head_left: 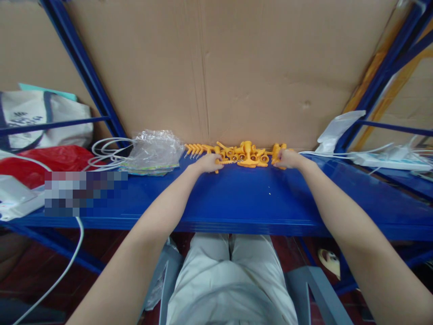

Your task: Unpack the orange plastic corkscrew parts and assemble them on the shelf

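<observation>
A row of yellow-orange plastic parts (248, 155) lies along the back of the blue shelf against the cardboard. Some are cup-shaped with round openings. Further left, several slim parts (196, 150) line up side by side and end in small, shiny, spiral-looking metal tips. My left hand (209, 163) is closed around a yellow plastic part at the left of the cups, its fingers partly hidden. At the right end of the row, my right hand (287, 159) has its fingers closed on upright yellow plastic pieces (278, 153). Their exact kind is too small to tell.
Clear plastic bags (157, 149) are stacked left of the parts, beside coiled white cable (108, 153) and a red bag (50, 162). A white power strip (389, 161) lies at right. Blue posts (84, 67) frame the shelf. A cardboard sheet (253, 67) stands behind.
</observation>
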Tool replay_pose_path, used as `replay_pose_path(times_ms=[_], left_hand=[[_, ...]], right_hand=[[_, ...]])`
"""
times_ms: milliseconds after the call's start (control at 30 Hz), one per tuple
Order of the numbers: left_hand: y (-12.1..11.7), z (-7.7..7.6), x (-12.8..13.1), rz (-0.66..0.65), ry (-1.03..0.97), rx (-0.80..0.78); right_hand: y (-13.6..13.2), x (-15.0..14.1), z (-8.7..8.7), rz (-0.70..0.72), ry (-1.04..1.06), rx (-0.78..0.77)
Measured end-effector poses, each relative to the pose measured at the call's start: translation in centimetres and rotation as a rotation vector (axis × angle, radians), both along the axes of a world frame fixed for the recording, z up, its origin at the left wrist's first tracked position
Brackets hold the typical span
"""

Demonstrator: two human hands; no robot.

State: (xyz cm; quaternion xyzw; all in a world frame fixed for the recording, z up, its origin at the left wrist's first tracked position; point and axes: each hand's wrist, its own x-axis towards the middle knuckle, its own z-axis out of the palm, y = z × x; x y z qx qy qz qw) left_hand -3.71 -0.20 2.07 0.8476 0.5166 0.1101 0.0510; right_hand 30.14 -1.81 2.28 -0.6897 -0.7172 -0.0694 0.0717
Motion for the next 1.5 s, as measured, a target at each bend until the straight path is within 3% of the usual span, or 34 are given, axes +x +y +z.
replay_pose_path(times_ms=[100, 367, 633, 933, 1133, 1300, 1500], left_hand=[[0.1, -0.1, 0.0, -0.003, -0.038, -0.002], [0.4, -0.5, 0.0, 0.069, -0.035, 0.14], [0.2, 0.2, 0.0, 0.158, -0.093, 0.241], [0.8, -0.2, 0.0, 0.213, -0.044, 0.297], [0.7, -0.5, 0.1, 0.234, -0.017, 0.315], [0.4, -0.4, 0.2, 0.239, -0.012, 0.317], [0.3, -0.4, 0.2, 0.224, -0.021, 0.287]], right_hand=[[-0.3, -0.3, 0.2, -0.113, 0.025, 0.005], [0.3, 0.6, -0.2, -0.035, 0.052, 0.083], [-0.6, 0.8, 0.3, -0.156, 0.169, 0.136], [-0.8, 1.8, 0.4, -0.226, 0.246, 0.22], [-0.3, 1.3, -0.6, -0.075, 0.213, 0.141], [-0.6, 1.7, -0.4, -0.199, 0.152, 0.051], [-0.4, 2.6, -0.8, -0.28, 0.13, 0.049]])
